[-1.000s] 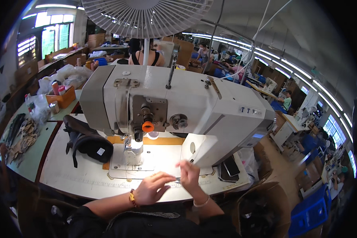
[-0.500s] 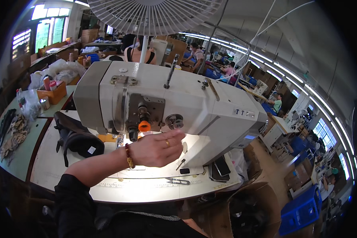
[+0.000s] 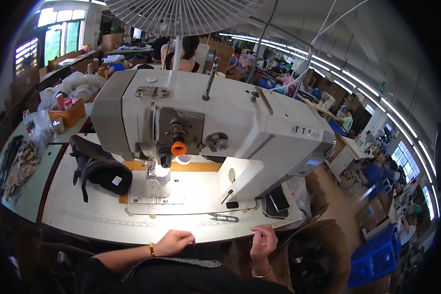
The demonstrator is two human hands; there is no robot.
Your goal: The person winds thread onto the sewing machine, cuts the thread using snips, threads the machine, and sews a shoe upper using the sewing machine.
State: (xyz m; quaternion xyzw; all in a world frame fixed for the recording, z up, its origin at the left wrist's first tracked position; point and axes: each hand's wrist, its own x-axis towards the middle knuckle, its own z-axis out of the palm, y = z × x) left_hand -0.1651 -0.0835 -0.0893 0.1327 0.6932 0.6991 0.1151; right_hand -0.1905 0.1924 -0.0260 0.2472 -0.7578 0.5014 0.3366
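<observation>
Both of my hands are at the front edge of the white sewing table [image 3: 103,226]. My left hand [image 3: 174,242] is closed, its fingers curled together; anything they pinch is too small to see. To its right my right hand [image 3: 263,241] is raised with bent fingers pressed to the thumb, and I cannot make out what is in them. Beyond them stands a large light-grey sewing machine [image 3: 259,117] with an orange tension knob [image 3: 179,148]. Thread snips [image 3: 224,217] lie on the table between the hands and the machine. A black bag [image 3: 100,169] rests left of the needle area.
A phone [image 3: 279,199] lies on dark flat items at the table's right end. An open cardboard box [image 3: 335,245] and a blue crate [image 3: 375,264] stand to the right. Thread cones in an orange bin [image 3: 71,115] sit on the left table. Other people work at the back.
My left hand has drawn back from beside the machine's arm to the table's front edge. My right hand has come into view on the right.
</observation>
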